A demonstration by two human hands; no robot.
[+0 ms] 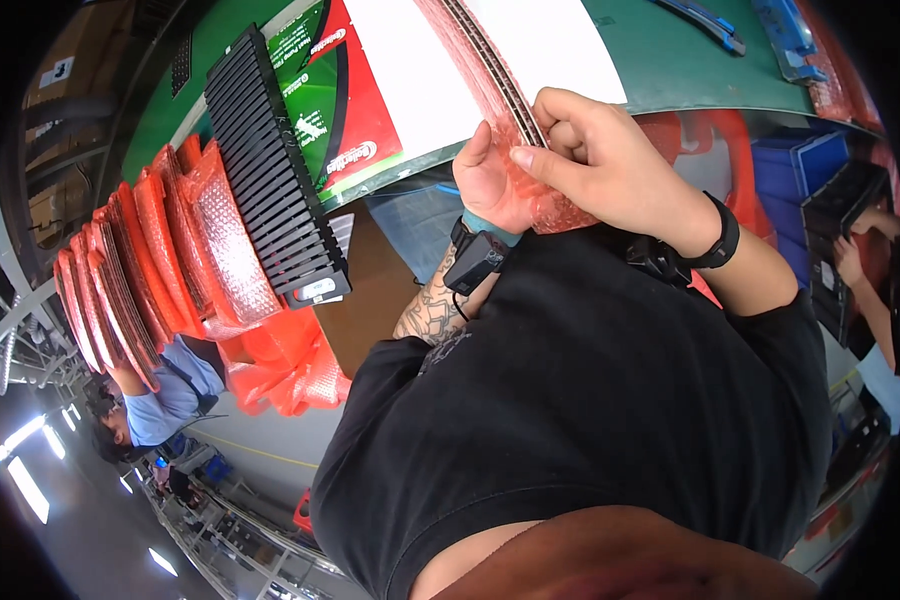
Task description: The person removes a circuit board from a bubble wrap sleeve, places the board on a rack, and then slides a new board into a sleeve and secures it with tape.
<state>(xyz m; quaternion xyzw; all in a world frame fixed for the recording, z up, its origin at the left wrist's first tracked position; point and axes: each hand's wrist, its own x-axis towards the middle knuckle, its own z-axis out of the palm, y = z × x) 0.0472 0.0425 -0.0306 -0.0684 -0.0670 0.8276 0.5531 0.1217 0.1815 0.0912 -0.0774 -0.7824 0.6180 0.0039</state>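
A long, thin, slightly curved dark strip with pale edges (487, 62) lies along a sheet of pink bubble wrap (452, 42), running up and away from me. My right hand (610, 165) pinches the near end with its thumb laid over the wrap and its fingers curled. Beside it my left hand (492, 185) is palm up under the wrap, thumb raised, cradling the near part of the sheet; its other fingers are mostly hidden. White paper (560, 50) lies beneath the strip on the green table (675, 75).
To the left stands a black slotted rack (275, 165) beside a row of pieces in red bubble wrap (215, 220). A green and red printed sheet (355, 125) lies next to the rack. A blue-handled cutter (705, 22) is at the far right. Blue bins (785, 170) and another person's hands (855, 250) are right.
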